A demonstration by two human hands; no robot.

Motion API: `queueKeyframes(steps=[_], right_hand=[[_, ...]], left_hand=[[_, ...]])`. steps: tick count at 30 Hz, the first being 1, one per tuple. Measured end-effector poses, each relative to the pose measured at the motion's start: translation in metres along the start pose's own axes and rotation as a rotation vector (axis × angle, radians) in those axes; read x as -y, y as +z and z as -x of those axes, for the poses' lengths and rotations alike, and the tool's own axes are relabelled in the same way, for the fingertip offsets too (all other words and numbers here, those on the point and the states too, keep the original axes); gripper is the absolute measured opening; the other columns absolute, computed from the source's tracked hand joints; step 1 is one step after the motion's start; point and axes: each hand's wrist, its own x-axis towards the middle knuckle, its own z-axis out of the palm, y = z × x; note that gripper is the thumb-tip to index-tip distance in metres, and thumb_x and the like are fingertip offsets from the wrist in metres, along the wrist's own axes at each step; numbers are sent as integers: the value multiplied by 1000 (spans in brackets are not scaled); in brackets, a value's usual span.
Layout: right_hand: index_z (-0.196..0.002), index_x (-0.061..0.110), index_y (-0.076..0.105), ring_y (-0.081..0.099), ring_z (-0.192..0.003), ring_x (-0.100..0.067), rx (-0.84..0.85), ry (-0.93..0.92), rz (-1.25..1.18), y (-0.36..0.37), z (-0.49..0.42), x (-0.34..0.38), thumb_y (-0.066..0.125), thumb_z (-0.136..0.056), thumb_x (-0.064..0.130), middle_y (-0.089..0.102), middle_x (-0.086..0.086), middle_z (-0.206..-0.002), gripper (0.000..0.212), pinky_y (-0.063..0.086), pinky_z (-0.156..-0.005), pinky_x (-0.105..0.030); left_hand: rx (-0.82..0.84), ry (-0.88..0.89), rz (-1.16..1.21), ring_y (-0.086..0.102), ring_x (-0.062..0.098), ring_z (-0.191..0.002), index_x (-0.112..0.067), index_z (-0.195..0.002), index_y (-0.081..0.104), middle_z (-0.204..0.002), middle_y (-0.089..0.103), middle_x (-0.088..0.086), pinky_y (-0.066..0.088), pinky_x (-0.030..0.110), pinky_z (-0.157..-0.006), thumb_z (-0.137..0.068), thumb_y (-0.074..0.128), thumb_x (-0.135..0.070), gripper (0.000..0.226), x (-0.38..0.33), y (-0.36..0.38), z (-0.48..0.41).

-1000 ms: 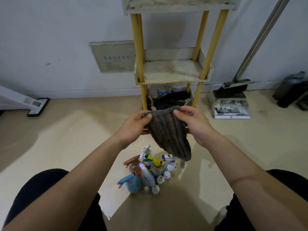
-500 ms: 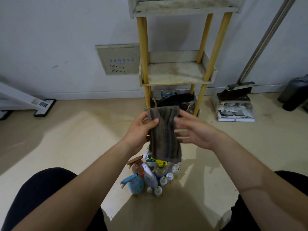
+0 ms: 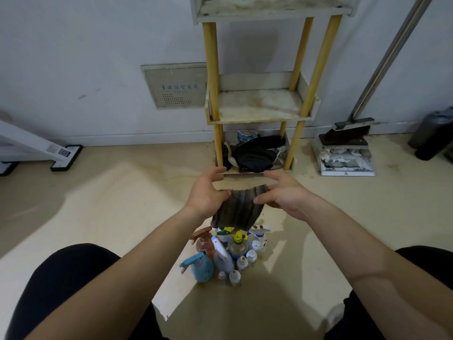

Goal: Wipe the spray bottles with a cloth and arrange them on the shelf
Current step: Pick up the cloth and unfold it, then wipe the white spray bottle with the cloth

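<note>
Your left hand (image 3: 208, 195) and right hand (image 3: 288, 196) meet at the centre of the frame, with a dark grey striped cloth (image 3: 236, 212) between them. Your left thumb pins the cloth's upper left corner against the palm, with the fingers curled above it. Your right thumb lies across its upper right edge, with the fingers reaching behind the fabric. Both hands are clamped on the cloth. It hangs down from your grip, and its lower hem hides the tops of the farthest bottles.

Just below the cloth, on the beige floor (image 3: 122, 204), stands a tight cluster of plastic spray bottles (image 3: 251, 256), none of them touched by either hand. At the cluster's lower left is a round light-blue bottle with a trigger head (image 3: 203, 269). Above that is a brown-topped amber bottle (image 3: 202, 242). A slim white trigger bottle (image 3: 221, 257) leans in the middle, and beside it is a clear bottle with a yellow nozzle (image 3: 237, 246). Several small white bottles sit along the lower right.

Above your hands, against the pale wall, rises a shelf unit with yellow posts and worn whitish boards (image 3: 257, 106). A heap of dark fabric (image 3: 255, 155) fills its bottom tier. A grey wall panel with blue lettering (image 3: 176, 85) sits left of the shelf. A dustpan with a dark brush (image 3: 345, 153) stands at the right.
</note>
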Motion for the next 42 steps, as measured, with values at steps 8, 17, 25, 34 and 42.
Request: queueKeyframes(steps=[8,17,25,34,42], right_hand=[[-111,16,72,62,-103,-23,-109,-239,915,22,5,-3,85,-73,13,67,-7,-111,41,47,-77,-28],[-96,13,75,71,-93,-18,88,-288,142,3,11,-9,76,-85,18,76,-4,-96,13,56,-85,-37],[-109,16,65,72,-96,-24,-45,-166,-110,4,17,-19,74,-84,1,74,-8,-106,31,59,-70,-34],[-117,4,58,59,-105,-37,-417,124,516,-56,-16,-84,62,-88,7,63,-20,-115,29,46,-79,-35],[-110,6,55,55,-91,-31,-366,249,480,-47,-56,-156,55,-90,8,57,-13,-99,20,42,-77,-31]], left_hand=[[149,255,-540,61,15,-96,-16,-116,73,-106,71,1,46,22,-83,-78,80,-12,39,6,15,5],[104,107,-206,61,12,-69,-23,-73,66,-70,64,-3,51,30,-64,-83,75,-20,14,4,2,7],[60,-14,140,72,25,-74,-12,-94,67,-88,73,9,60,41,-67,-87,78,-26,20,14,24,6],[297,89,-623,64,21,-96,-18,-112,66,-106,70,0,54,36,-84,-89,71,-26,25,64,61,-17],[449,149,-939,60,23,-103,-22,-127,55,-119,63,1,54,40,-83,-87,69,-30,44,111,124,-58]])
